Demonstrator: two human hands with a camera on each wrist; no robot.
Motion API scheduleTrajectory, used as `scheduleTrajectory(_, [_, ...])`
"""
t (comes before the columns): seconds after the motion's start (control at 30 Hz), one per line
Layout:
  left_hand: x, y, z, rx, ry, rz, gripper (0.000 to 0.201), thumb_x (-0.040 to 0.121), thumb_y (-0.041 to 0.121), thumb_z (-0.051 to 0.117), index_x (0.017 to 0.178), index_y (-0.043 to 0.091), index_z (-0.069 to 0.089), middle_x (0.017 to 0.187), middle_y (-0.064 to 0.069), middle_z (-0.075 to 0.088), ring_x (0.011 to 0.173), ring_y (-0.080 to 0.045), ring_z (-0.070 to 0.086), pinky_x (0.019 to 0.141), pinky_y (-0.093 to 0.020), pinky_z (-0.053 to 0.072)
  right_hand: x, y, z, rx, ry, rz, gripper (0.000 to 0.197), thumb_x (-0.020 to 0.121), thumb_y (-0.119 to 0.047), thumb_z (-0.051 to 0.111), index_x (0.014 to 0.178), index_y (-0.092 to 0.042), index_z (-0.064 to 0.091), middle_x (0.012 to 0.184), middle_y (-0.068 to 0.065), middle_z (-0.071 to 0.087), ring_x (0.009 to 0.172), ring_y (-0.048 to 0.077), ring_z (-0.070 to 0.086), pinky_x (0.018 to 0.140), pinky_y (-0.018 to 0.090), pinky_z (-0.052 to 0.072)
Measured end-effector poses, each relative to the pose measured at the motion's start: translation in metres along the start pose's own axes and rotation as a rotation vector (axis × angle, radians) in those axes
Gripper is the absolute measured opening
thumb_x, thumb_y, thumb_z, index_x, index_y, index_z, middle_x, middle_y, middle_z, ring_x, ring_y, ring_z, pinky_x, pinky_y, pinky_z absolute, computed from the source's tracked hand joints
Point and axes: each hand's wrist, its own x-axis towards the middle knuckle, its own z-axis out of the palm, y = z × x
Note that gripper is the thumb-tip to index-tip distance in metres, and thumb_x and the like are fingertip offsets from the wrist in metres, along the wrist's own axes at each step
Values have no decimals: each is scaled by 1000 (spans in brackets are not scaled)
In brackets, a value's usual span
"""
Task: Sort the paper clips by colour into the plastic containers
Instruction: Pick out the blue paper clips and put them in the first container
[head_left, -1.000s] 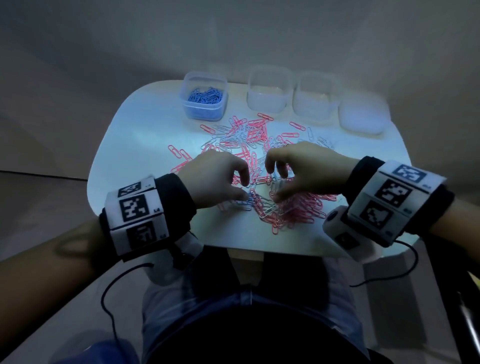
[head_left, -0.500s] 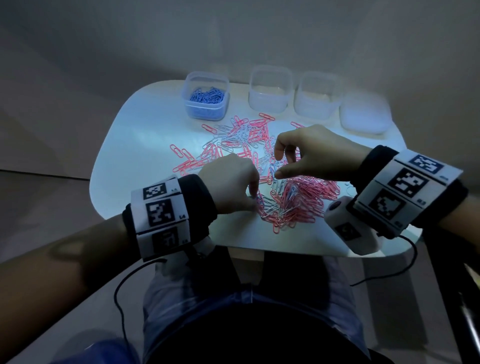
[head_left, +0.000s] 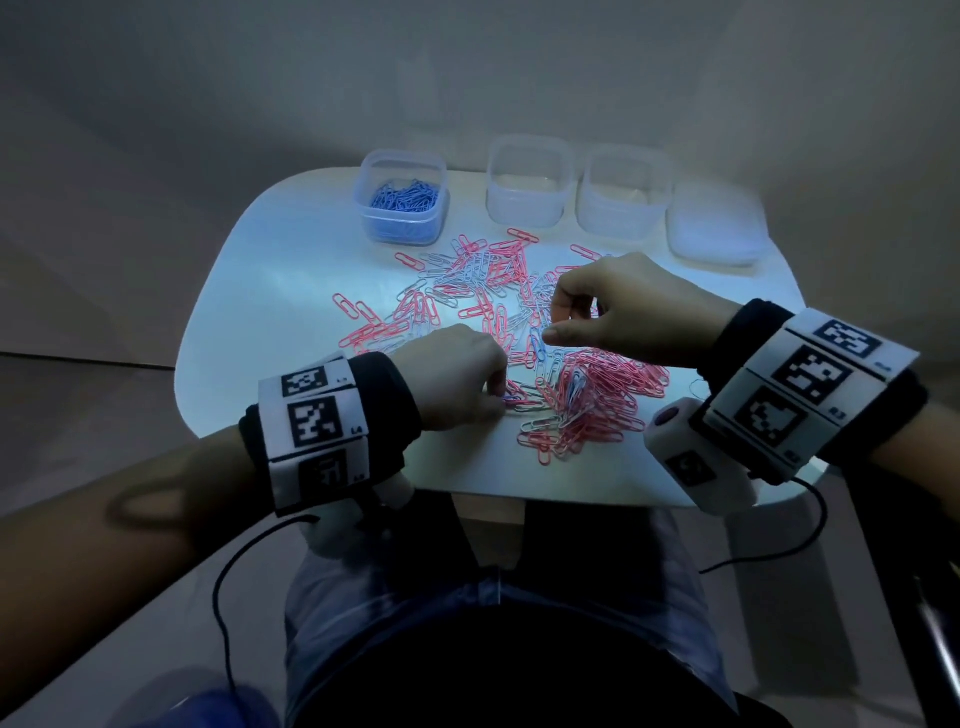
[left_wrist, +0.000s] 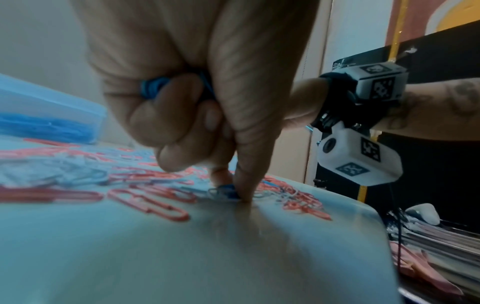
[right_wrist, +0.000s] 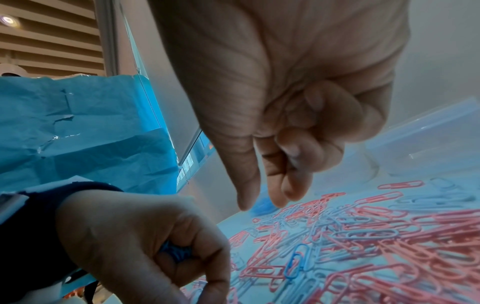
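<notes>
Head view: I see left hand (head_left: 457, 376) at centre, low on white table (head_left: 270, 270), fingertips pinching blue clip (head_left: 511, 400). Right hand (head_left: 623, 312) just right, curled above pink-and-white clip pile (head_left: 592, 400). Container of blue clips (head_left: 402, 200) upper left; two clear containers (head_left: 527, 182) beside it.

Left wrist view: curled fingers (left_wrist: 161, 123) clamp blue clip bundle (left_wrist: 153, 87).

Right wrist view: fingers (right_wrist: 298, 148) bent, thumb apart; whether anything is held, cannot tell.
</notes>
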Motion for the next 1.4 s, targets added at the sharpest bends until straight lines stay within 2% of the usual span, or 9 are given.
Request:
scheduleTrajectory(0.17, [3,-12,-10,-191,-21,-51,19,84,28,67,72,15,62,59,4,55,54,-10,55,61,-25,44,-5,6,-3,55,24,9,19,84,-32,64,78,-14,58,75,-1,55,60,4,43,60,22,36])
scheduleTrajectory(0.3, [0,-18,-11,-472,-68,-87,21,82,19,69,73,2,62,61,-9,63,41,-2,58,55,-23,53,-5,8,-3,80,18,11,19,84,-32,63,78,-15,58,80,2,57,61,3,43,59,18,35])
scheduleTrajectory(0.4, [-2,-18,-14,-471,-21,-87,22,81,22,70,67,7,61,45,10,54,36,3,48,46,-7,39,-3,-2,3,83,-42,-38,20,84,-34,63,88,-15,63,82,-2,57,60,0,42,55,8,32])
scheduleTrajectory(0.57, [-8,-21,-19,-567,-2,-89,22,80,27,70,63,15,61,40,11,41,41,-3,32,43,-14,26,4,-13,12,65,-202,-143,10,86,-18,63,92,-11,67,81,-3,61,53,-9,50,53,2,37])
scheduleTrajectory(0.77, [-9,-26,-17,-670,21,-119,21,83,20,66,78,-1,63,35,13,41,32,0,31,35,-8,23,3,-3,-1,312,-196,-26,22,79,-23,70,97,-11,67,74,-5,65,45,-2,53,44,7,38])
scheduleTrajectory(0.87, [-8,-20,-18,-702,10,-94,19,83,21,66,73,6,62,37,14,43,32,1,33,35,-7,23,3,-12,4,400,-178,-49,3,85,-17,64,83,-14,65,71,1,66,42,-2,54,40,9,34])
scheduleTrajectory(1.03, [-10,-22,-21,-742,22,-109,21,83,22,67,69,8,60,42,12,40,34,-2,29,35,-10,23,4,-3,-2,441,-24,59,17,85,-11,63,69,-13,62,65,6,64,36,0,46,36,7,30])
scheduleTrajectory(1.2, [-9,-22,-18,-819,47,-121,23,82,24,66,65,12,57,50,2,35,43,-9,23,38,-16,18,0,-1,0,201,-55,57,20,79,-28,70,94,-15,71,81,1,64,57,-1,48,55,6,35])
scheduleTrajectory(1.4, [-7,-18,-21,-853,101,-94,17,85,18,63,70,12,59,40,12,38,34,-1,27,34,-11,21,0,-17,9,602,-83,57,15,84,-18,64,79,-4,68,58,-4,61,38,0,41,38,14,29])
